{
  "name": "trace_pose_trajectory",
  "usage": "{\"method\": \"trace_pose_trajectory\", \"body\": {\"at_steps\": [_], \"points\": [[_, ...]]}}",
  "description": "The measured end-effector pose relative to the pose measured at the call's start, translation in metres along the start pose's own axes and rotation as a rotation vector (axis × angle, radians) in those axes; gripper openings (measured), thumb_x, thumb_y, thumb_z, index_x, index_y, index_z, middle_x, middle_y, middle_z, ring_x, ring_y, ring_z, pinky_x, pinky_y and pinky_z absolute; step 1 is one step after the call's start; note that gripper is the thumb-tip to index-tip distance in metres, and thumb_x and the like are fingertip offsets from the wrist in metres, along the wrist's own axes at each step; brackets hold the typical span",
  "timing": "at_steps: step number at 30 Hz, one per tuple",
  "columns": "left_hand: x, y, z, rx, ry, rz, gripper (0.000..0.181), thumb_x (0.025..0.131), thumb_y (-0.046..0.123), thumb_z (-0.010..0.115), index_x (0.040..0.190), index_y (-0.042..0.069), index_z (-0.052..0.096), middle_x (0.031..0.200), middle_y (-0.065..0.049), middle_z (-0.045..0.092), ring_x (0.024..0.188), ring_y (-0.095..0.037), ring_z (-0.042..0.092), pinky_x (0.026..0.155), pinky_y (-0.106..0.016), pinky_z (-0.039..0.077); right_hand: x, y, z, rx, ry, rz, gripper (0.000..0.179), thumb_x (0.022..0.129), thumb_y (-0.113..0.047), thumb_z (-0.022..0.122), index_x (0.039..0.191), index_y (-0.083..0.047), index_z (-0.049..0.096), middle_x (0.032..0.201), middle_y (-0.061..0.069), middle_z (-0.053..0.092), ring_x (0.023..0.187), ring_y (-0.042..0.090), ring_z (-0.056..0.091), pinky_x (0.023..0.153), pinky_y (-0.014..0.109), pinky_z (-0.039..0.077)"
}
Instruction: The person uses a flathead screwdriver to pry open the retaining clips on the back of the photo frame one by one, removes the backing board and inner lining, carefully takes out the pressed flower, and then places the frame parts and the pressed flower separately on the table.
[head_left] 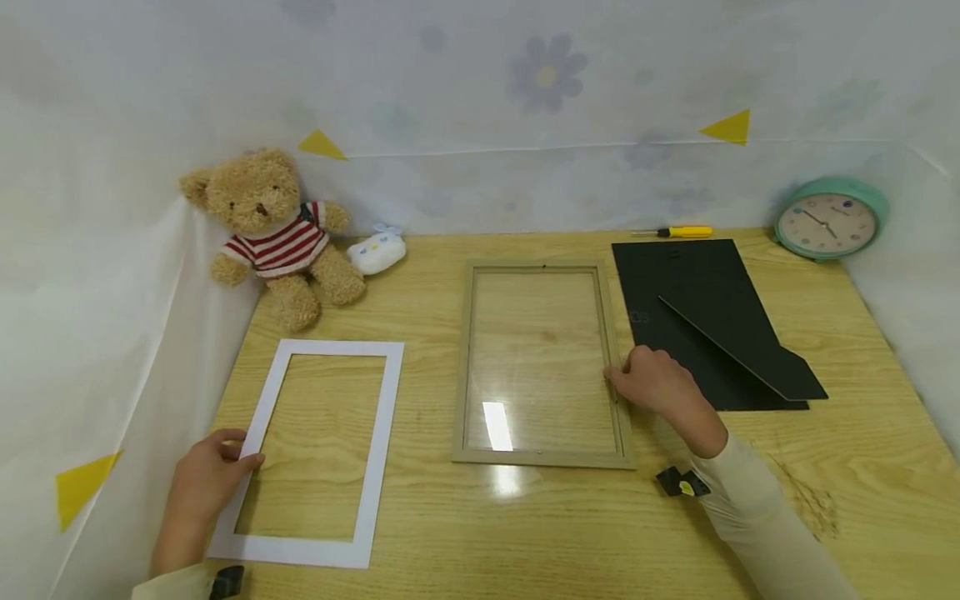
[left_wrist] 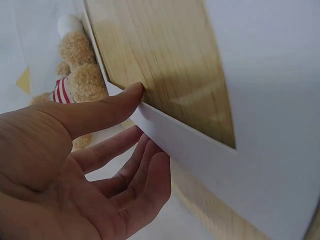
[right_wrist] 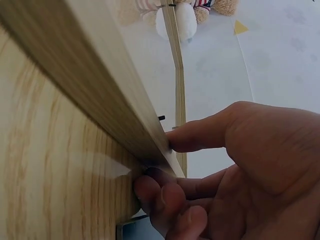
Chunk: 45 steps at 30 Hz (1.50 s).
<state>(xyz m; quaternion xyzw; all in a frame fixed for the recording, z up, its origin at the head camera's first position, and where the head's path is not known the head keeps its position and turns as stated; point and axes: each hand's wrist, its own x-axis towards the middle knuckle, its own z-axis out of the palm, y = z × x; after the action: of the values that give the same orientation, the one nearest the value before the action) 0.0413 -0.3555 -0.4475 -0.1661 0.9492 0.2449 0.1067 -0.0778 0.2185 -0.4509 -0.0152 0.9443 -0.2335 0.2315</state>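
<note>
A white rectangular picture mat (head_left: 381, 433) lies at the front left of the table. My left hand (head_left: 202, 479) holds its left border; in the left wrist view the thumb (left_wrist: 112, 106) is over the border, with the other fingers beneath its edge. At the middle lies a wooden picture frame (head_left: 540, 458) with clear glazing that reflects a bright patch. My right hand (head_left: 660, 379) grips the frame's right side. Seen from the right wrist, the thumb (right_wrist: 200, 134) touches the inner edge near a small dark tab (right_wrist: 161, 118), and curled fingers meet the outer side.
Right of the frame lies a black backing board (head_left: 697, 275) with its easel leg (head_left: 765, 358) angled out. Behind it is a yellow-handled screwdriver (head_left: 686, 232). A teal clock (head_left: 828, 221) stands back right; a teddy bear (head_left: 273, 225) and small white plush (head_left: 377, 252) sit back left.
</note>
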Motion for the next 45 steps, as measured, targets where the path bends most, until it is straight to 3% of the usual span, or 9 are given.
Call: {"method": "trace_pose_trajectory", "body": {"at_steps": [6,9,12,17,24,29,35,40,45], "points": [[0.003,-0.002,0.004,0.003,-0.015,-0.012,0.049,0.090,0.020,0.074,0.122,-0.013,0.058,0.107,-0.032,0.066,0.092,-0.042,0.065,0.071,-0.044,0.051,0.002,0.002,0.001,0.027,0.027,-0.045,0.043,0.098,-0.021,0.049,0.056,-0.016,0.040,0.051,-0.004,0.030,0.044,0.013,0.032,0.044,0.026,0.027],[0.004,0.005,0.005,0.020,-0.016,-0.005,0.052,0.090,0.023,0.073,0.123,-0.014,0.057,0.108,-0.034,0.065,0.095,-0.044,0.063,0.073,-0.049,0.051,0.002,0.004,0.001,0.039,0.044,-0.061,0.039,0.095,-0.019,0.048,0.057,-0.015,0.041,0.051,-0.004,0.030,0.044,0.013,0.032,0.044,0.027,0.028],[0.005,0.025,0.010,0.053,0.030,0.036,0.054,0.093,0.027,0.070,0.125,-0.015,0.055,0.112,-0.036,0.060,0.100,-0.049,0.058,0.075,-0.057,0.049,0.001,0.007,0.001,0.053,0.057,-0.072,0.038,0.094,-0.017,0.048,0.057,-0.014,0.042,0.050,-0.004,0.031,0.042,0.013,0.033,0.043,0.027,0.030],[0.014,0.081,0.019,0.021,0.063,0.171,0.053,0.099,0.032,0.063,0.129,-0.010,0.056,0.121,-0.035,0.053,0.108,-0.050,0.053,0.077,-0.061,0.048,0.001,0.009,-0.001,0.074,0.063,-0.105,0.041,0.096,-0.017,0.050,0.056,-0.016,0.040,0.049,-0.005,0.030,0.041,0.012,0.032,0.043,0.027,0.030],[0.043,0.152,0.031,-0.141,-0.155,0.347,0.049,0.101,0.035,0.060,0.132,-0.003,0.057,0.123,-0.023,0.059,0.114,-0.039,0.057,0.090,-0.054,0.048,0.002,0.011,0.004,0.097,0.058,-0.141,0.045,0.098,-0.018,0.053,0.055,-0.017,0.038,0.048,-0.006,0.028,0.041,0.011,0.030,0.044,0.027,0.029],[0.063,0.187,0.047,-0.246,-0.351,0.391,0.052,0.102,0.038,0.058,0.135,-0.002,0.054,0.123,-0.020,0.061,0.113,-0.035,0.060,0.087,-0.047,0.052,0.005,0.009,0.007,0.106,0.079,-0.174,0.046,0.096,-0.018,0.054,0.053,-0.017,0.038,0.047,-0.006,0.029,0.040,0.011,0.030,0.044,0.027,0.029],[0.080,0.214,0.069,-0.350,-0.540,0.368,0.062,0.105,0.035,0.053,0.144,-0.010,0.038,0.128,-0.027,0.060,0.107,-0.034,0.066,0.088,-0.045,0.054,0.005,0.006,0.006,0.147,0.043,-0.181,0.047,0.097,-0.017,0.054,0.052,-0.016,0.042,0.045,-0.004,0.040,0.039,0.014,0.038,0.043,0.028,0.033],[0.089,0.223,0.080,-0.502,-0.621,0.288,0.065,0.106,0.032,0.051,0.150,-0.010,0.027,0.131,-0.029,0.059,0.110,-0.035,0.066,0.093,-0.044,0.053,0.003,0.005,0.005,0.167,0.018,-0.184,0.048,0.098,-0.017,0.055,0.051,-0.016,0.046,0.044,-0.002,0.044,0.039,0.015,0.041,0.042,0.028,0.033],[0.096,0.222,0.089,-0.655,-0.689,0.200,0.064,0.106,0.032,0.050,0.150,-0.008,0.028,0.134,-0.030,0.054,0.114,-0.033,0.063,0.095,-0.040,0.053,-0.001,0.007,0.004,0.173,0.013,-0.185,0.047,0.097,-0.016,0.056,0.051,-0.015,0.047,0.043,0.000,0.048,0.039,0.016,0.046,0.043,0.028,0.034]]}}
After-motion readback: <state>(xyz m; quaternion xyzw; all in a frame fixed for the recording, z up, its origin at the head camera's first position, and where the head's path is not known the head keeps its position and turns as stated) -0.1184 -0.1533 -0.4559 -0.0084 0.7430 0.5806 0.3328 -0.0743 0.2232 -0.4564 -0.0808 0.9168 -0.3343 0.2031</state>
